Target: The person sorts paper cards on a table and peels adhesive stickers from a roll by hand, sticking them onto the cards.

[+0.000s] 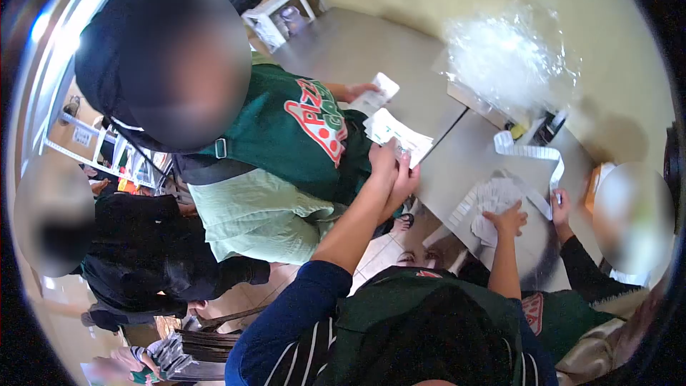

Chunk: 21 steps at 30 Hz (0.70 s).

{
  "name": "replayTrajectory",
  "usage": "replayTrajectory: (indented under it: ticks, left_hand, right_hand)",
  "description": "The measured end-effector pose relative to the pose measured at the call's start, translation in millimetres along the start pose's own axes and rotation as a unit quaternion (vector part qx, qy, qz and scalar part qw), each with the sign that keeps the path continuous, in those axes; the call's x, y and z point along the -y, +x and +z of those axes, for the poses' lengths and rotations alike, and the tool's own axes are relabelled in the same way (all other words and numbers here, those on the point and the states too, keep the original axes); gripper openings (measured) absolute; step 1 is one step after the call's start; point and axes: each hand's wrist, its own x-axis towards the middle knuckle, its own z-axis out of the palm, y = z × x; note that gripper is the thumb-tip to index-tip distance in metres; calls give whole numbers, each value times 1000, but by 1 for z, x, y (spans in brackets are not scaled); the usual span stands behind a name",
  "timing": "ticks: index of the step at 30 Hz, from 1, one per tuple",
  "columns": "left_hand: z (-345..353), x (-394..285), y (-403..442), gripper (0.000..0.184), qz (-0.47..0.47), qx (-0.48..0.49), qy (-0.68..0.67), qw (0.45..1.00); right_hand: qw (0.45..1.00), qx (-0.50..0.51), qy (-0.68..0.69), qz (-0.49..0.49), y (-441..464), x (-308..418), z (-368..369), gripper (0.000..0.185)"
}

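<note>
My left hand [396, 174] reaches forward and is closed on a fanned stack of white paper slips [400, 133], some with green print. My right hand [507, 219] lies with fingers spread on a pile of similar white slips [491, 199] on the grey table [457, 146]. Beside my left hand, a co-worker's hand [361, 91] holds more white slips [382, 89]. To the right of the pile, another person's hand [561, 207] in a black sleeve grips a long white paper strip [530, 151] that curls across the table.
Crumpled clear plastic [511, 57] sits at the table's back against the wall. Small dark and yellow items [547, 129] lie below it. A person in a green apron [286, 114] stands close at my left. Farther left is a person in black [143, 243].
</note>
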Motion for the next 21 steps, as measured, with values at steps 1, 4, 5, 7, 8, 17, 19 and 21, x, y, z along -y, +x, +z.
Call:
replayTrajectory:
  ticks: [1,4,5,7,8,17,19,21]
  left_hand:
    - [7,-8,-9,29,29,-8,38,999]
    - [-2,-10,-2,31,49,-8,78,996]
    - [-4,-15,-2,31,27,1,104,994]
    - [-4,-31,-16,30,-46,15,179,983]
    - [-8,-24,-9,23,-64,34,104,992]
    - [35,-30,-98,46,352,180,353,848]
    - [37,4,-125,43,315,285,391,816]
    - [32,37,-132,48,200,385,468,770]
  right_hand:
    - [1000,5,-3,19,-3,-2,-2,117]
    - [999,15,-1,48,-6,1,-3,118]
    - [998,21,2,63,-8,-4,-2,119]
    - [998,-3,1,62,0,-9,11,122]
    - [998,0,16,53,6,-15,20,124]
    - [994,-28,66,78,-22,-9,16,104]
    - [995,-38,54,69,-21,-12,18,100]
    - [990,-81,105,52,-19,-15,28,100]
